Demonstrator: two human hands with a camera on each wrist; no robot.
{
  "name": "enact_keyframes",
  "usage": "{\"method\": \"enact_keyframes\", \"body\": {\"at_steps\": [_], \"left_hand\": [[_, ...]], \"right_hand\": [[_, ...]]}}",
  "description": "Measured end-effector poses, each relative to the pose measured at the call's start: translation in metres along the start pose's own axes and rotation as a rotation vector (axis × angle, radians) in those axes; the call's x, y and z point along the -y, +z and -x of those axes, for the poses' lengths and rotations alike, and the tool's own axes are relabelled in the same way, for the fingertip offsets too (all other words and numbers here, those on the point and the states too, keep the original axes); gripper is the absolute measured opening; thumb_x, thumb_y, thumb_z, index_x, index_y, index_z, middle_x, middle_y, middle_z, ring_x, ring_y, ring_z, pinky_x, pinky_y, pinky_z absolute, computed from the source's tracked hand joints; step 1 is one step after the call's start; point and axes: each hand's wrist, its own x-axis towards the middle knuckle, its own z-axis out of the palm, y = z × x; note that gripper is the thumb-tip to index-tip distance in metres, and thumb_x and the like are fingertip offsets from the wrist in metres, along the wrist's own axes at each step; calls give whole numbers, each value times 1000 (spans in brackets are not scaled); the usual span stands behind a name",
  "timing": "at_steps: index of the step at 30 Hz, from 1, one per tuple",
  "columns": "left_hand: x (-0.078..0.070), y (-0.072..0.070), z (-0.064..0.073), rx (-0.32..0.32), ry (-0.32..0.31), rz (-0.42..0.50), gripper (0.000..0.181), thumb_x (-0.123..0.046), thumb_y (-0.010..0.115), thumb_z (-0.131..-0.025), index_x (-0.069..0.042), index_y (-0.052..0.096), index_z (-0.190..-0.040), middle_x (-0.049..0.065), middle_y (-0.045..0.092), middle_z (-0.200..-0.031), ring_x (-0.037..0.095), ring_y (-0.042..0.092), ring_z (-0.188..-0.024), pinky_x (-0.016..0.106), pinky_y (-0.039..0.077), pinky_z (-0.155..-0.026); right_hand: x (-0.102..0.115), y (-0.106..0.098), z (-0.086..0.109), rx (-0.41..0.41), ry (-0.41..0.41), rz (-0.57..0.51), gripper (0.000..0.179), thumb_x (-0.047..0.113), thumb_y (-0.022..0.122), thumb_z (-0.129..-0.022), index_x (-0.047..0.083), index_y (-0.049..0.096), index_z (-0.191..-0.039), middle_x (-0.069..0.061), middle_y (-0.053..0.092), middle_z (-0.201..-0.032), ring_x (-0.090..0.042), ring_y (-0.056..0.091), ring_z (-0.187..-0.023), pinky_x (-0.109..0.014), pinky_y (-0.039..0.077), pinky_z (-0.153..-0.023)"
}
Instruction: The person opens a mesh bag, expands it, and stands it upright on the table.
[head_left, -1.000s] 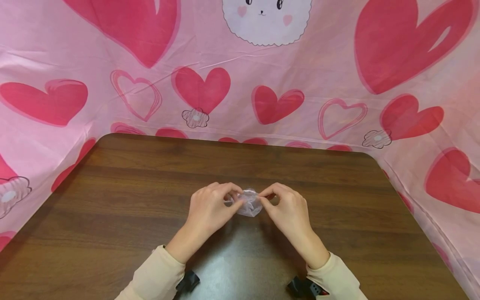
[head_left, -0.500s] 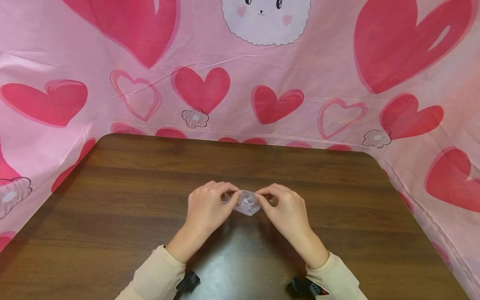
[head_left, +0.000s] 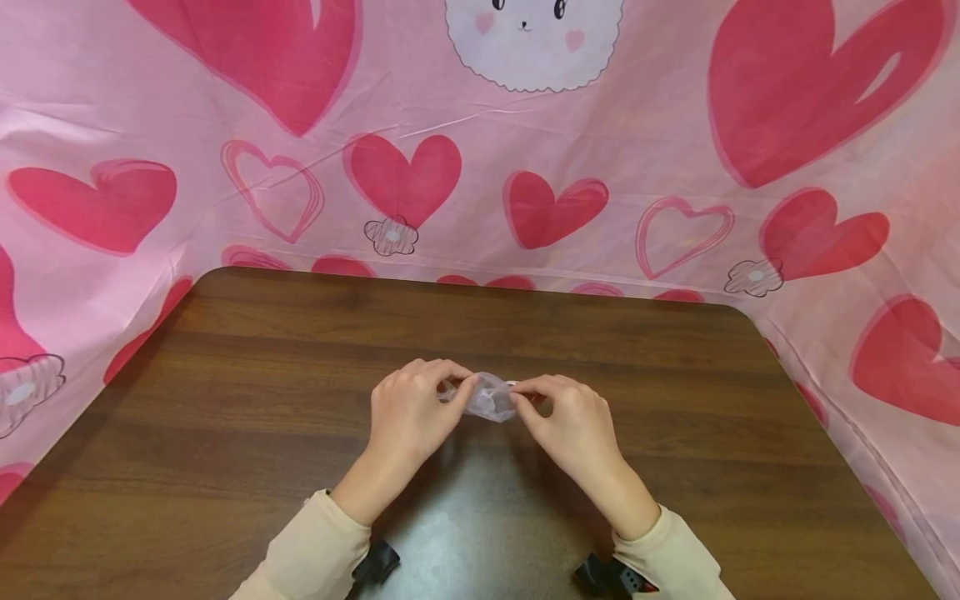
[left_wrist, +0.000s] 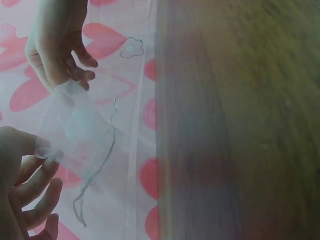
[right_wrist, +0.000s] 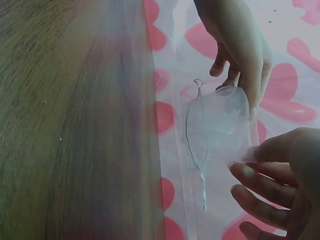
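A small sheer whitish drawstring pouch [head_left: 491, 398] is stretched between my two hands above the table. My left hand [head_left: 411, 410] pinches one side of it between thumb and fingers, while my right hand [head_left: 573, 415] pinches the opposite side. In the left wrist view a thin silvery cord [left_wrist: 111, 142] dangles along the pouch's edge, with a loop at one end. Something pale shows faintly through the fabric of the pouch [right_wrist: 220, 125] in the right wrist view; its kind is hidden by the mesh.
The brown wood-grain table [head_left: 300, 333] has rounded far corners. Behind it and along the sides hangs a pink cloth [head_left: 480, 175] printed with hearts. Black wrist devices [head_left: 377, 564] sit at both cream sleeves [head_left: 311, 550].
My left hand has shifted slightly left and away from me, and the pouch has moved with it, drawn wider and flatter between the hands. My right hand has barely moved.
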Motion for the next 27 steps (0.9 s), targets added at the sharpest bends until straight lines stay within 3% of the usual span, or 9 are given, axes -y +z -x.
{"method": "enact_keyframes", "body": {"at_steps": [5, 10, 13, 16, 21, 27], "left_hand": [[1, -1, -1, 0, 1, 9, 7, -27, 83, -81, -28, 78, -85, -14, 67, -73, 7, 57, -64, 31, 42, -52], [1, -3, -2, -4, 1, 56, 11, -25, 85, -78, -31, 78, -84, -16, 65, -72, 4, 54, -64, 31, 41, -52], [0, -4, -3, -18, 25, 99, 13, -25, 87, -77, -31, 78, -84, -18, 67, -75, 2, 54, -65, 29, 41, -52], [0, -4, -3, -53, 62, 147, 14, -24, 88, -75, -29, 78, -84, -19, 69, -79, 3, 57, -67, 28, 42, -52], [-1, -5, -4, -107, 121, 216, 15, -21, 88, -74, -26, 79, -84, -17, 72, -85, 5, 63, -73, 27, 44, -53], [-2, -5, -4, -89, 163, 224, 14, -24, 88, -75, -26, 79, -85, -16, 71, -83, 3, 60, -72, 26, 43, -53]], "right_hand": [[-3, -6, -3, -19, 26, -56, 9, 21, 79, -86, 14, 79, -92, 4, 73, -84, -10, 63, -67, -32, 48, -58], [-9, -13, -6, -25, 125, -79, 11, 21, 74, -91, 13, 78, -97, 2, 74, -86, -9, 48, -55, -31, 41, -54], [-12, -14, -8, 45, 213, -81, 15, 24, 71, -93, 14, 78, -102, 1, 74, -89, -11, 46, -55, -34, 41, -56], [-14, -13, -8, 156, 295, -102, 22, 30, 67, -96, 14, 76, -108, 0, 74, -94, -13, 55, -64, -37, 46, -63], [-16, -6, -10, 281, 374, -312, 31, 28, 62, -100, 3, 72, -113, -5, 73, -90, -19, 68, -79, -35, 51, -72], [-18, -7, -11, 226, 443, -554, 24, 18, 64, -98, -4, 71, -106, -11, 71, -83, -27, 67, -75, -27, 49, -64]]}}
